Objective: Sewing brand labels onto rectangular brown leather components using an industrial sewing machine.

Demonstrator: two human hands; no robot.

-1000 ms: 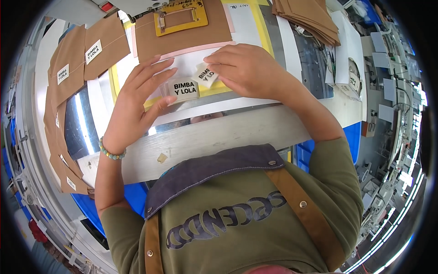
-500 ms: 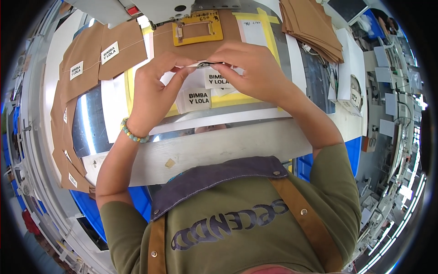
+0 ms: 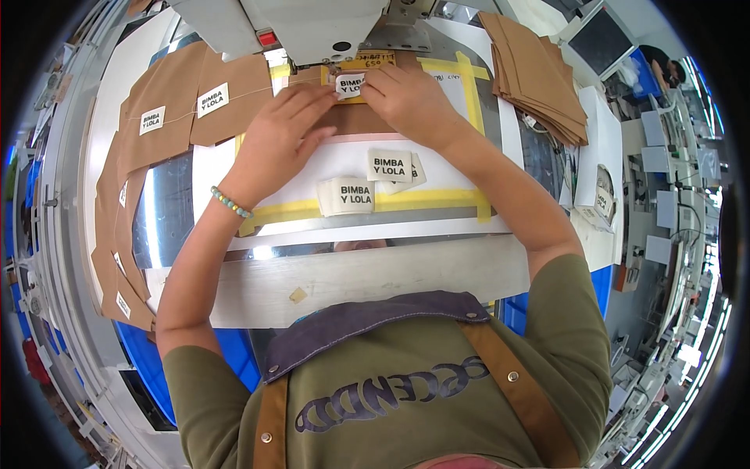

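Observation:
A small white label (image 3: 349, 85) with black print lies in the window of a yellow template frame (image 3: 375, 57), over a brown piece of material (image 3: 359, 121) beneath the machine head. At the label's right edge my right hand (image 3: 414, 108) is closed, its fingertips gripping that edge. My left hand (image 3: 285, 144) reaches in from the left with fingers stretched out and thumb apart, its fingertips touching or close to the label's left edge. Nearer to me lie a stack of white labels (image 3: 348, 196) and a smaller pile of labels (image 3: 390, 166).
The white machine head (image 3: 312, 31) hangs just beyond my hands. Brown pieces with labels (image 3: 168, 98), joined by thread, spread along the left. A stack of brown pieces (image 3: 539, 86) lies at the far right, near a white box (image 3: 600, 148). Yellow tape (image 3: 297, 209) borders the work sheet.
Both hands have moved away from me, toward the machine head. The label between my fingers has turned flat into the template window. The loose labels are now uncovered.

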